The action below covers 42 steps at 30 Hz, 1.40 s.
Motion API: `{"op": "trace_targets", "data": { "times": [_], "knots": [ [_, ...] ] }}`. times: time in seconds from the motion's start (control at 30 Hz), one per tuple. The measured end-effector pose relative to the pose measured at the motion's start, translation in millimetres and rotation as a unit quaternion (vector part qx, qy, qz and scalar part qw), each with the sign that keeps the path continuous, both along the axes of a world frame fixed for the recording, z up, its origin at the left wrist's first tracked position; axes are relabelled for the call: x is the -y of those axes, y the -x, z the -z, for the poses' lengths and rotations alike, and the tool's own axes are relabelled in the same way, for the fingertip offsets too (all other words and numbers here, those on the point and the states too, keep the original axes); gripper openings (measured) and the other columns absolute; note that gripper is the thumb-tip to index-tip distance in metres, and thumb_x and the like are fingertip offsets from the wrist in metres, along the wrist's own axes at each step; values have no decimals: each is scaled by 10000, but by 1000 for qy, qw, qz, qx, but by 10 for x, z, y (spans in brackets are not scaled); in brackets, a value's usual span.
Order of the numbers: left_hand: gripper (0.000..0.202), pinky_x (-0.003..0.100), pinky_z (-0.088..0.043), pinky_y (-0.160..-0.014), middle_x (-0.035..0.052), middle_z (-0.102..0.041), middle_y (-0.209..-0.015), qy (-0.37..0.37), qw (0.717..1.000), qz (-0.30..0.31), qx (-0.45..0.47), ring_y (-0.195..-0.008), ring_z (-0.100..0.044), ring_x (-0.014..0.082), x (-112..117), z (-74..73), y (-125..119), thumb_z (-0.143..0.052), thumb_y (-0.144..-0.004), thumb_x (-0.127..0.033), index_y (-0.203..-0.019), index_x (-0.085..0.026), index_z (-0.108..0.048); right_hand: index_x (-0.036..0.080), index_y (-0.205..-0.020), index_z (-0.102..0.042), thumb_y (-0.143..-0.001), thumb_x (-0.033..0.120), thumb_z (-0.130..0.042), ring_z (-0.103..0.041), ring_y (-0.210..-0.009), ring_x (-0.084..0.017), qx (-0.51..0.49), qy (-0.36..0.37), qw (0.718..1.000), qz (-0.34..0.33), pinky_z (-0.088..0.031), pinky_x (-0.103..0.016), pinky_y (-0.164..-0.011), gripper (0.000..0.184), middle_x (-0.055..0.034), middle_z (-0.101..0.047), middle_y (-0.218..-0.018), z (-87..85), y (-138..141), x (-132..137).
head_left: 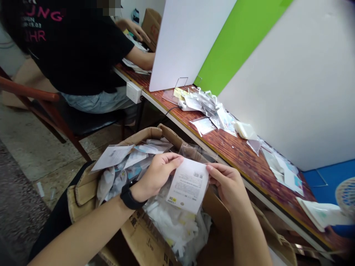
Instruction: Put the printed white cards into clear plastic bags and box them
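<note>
**Head-cam snapshot: mid-pinch with some seriously tiny print**

Starting at the hands: the left hand [156, 177] and right hand [226, 184] are both partly closed, gripping a white printed card [188, 186] between fingers and thumbs. The left has its upper-left edge and the right has its right edge. It looks like the card is inside a clear plastic bag [191, 150], but I can't say for sure. The card sits right between the hands, above the box, with its long axis running away from the wearer at a slight lean. Neither hand is clearly closer, so it's a pretty even hold. There's a black watch [132, 195] on the left wrist.

As for writing, the card has a barcode-type code [197, 174] near its top edge, a block of small print below that, and a little logo at the bottom left. None of it is readable at this res.

Directly below is an open cardboard box [144, 135] stuffed with white packets [174, 229]. To the right runs a wood-grain table [257, 166] with loose clear packets [206, 111] scattered along it. Past a white divider panel [185, 44], a co-worker in a black T-shirt [69, 48] sits on a wooden chair [33, 90], one hand [133, 26] over some papers. The shirt has pink lettering, and "JNG" is the clearest part.
</note>
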<state>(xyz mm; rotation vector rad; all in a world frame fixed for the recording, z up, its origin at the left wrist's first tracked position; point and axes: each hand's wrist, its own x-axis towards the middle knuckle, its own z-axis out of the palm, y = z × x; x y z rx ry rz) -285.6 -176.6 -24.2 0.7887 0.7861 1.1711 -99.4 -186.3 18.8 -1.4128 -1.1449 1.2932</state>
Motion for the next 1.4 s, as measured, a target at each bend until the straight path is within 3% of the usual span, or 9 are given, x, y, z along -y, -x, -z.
{"op": "trace_targets", "data": {
  "times": [0.23, 0.4, 0.57, 0.77, 0.97, 1.17, 1.4],
  "knots": [
    [164, 238, -465, -548, 32, -675, -624, 81, 994, 23, 65, -548, -599, 125, -3, -56, 59, -727, -658, -258, -729, -111, -706, 177, -793, -745, -656, 289, -767, -607, -557, -137, 11, -14, 1000, 16, -508, -267, -547, 179, -34, -717, -668, 17, -23, 17],
    [156, 222, -484, -548, 35, -708, -683, 56, 997, 11, 60, -579, -612, 117, 7, -52, 80, -742, -651, -217, -777, -127, -728, 236, -854, -749, -674, 243, -757, -602, -563, -112, 24, -45, 999, 1, -509, -241, -562, 180, -3, -725, -671, 13, -42, 39],
    [208, 199, -474, -523, -14, -697, -621, 28, 994, -25, 99, -528, -583, 85, 11, -24, 94, -770, -614, -182, -820, -192, -737, 283, -758, -760, -656, 192, -753, -634, -598, -144, 18, -111, 994, 5, -523, -273, -565, 137, -5, -741, -716, 26, -69, 85],
    [74, 202, -459, -491, -12, -686, -580, -31, 994, -34, 99, -507, -574, 94, 37, -14, 122, -713, -618, -124, -617, -196, -729, 295, -700, -756, -677, 120, -673, -623, -560, -159, 46, -194, 979, -29, -483, -270, -470, 196, -7, -719, -664, 5, -103, 129],
    [145, 174, -426, -477, -24, -672, -603, -59, 992, -9, 114, -508, -559, 72, 61, -42, 151, -628, -667, -99, -657, -200, -730, 301, -660, -753, -663, 75, -607, -604, -513, -156, 75, -262, 960, -62, -430, -239, -399, 268, -5, -701, -605, -129, -30, 161],
    [184, 189, -411, -479, -26, -689, -590, -72, 990, -21, 121, -503, -558, 82, 100, -51, 164, -623, -644, -77, -617, -224, -730, 294, -661, -750, -628, 43, -555, -621, -566, -177, 96, -275, 954, -66, -458, -259, -438, 319, -6, -692, -616, -156, -17, 203],
    [173, 202, -388, -488, -16, -689, -594, -100, 989, -63, 93, -523, -542, 89, 131, 9, 163, -650, -678, -93, -619, -232, -734, 302, -701, -751, -651, 25, -538, -589, -491, -165, 72, -319, 941, -91, -424, -260, -404, 353, -3, -677, -580, -159, -1, 212]
  ]
}}
